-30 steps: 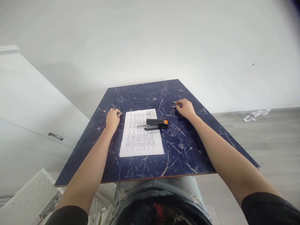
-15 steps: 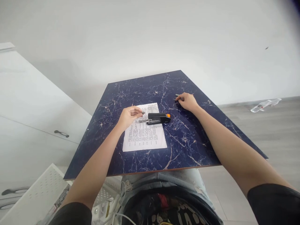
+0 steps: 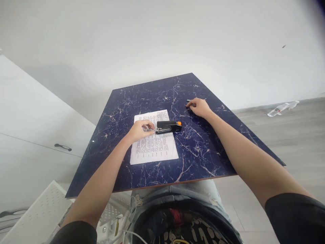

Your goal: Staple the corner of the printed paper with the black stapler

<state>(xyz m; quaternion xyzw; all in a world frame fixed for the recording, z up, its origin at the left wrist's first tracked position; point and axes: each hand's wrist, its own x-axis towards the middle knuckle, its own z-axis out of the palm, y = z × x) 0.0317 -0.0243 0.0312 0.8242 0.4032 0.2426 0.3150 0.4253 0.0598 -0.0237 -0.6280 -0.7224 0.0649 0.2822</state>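
Note:
A black stapler (image 3: 169,126) with an orange end lies open on a printed sheet of paper (image 3: 153,147) on a dark blue marbled table (image 3: 198,152). My left hand (image 3: 139,129) rests on the sheet at the stapler's metal front end, fingers pinched on a small silvery piece that looks like a strip of staples. My right hand (image 3: 199,107) lies curled on the table to the right of the stapler, its fingertips on a small dark thing (image 3: 189,101) that I cannot make out.
A white cabinet (image 3: 33,125) with a dark handle stands to the left. A white perforated panel (image 3: 38,213) sits low at the left, beside my lap. A clear plastic bottle (image 3: 280,107) lies on the grey floor at the right. A white wall is behind.
My left hand moved from the table left of the paper onto the sheet, carrying the small silvery piece to the stapler's front. My right hand stayed in place.

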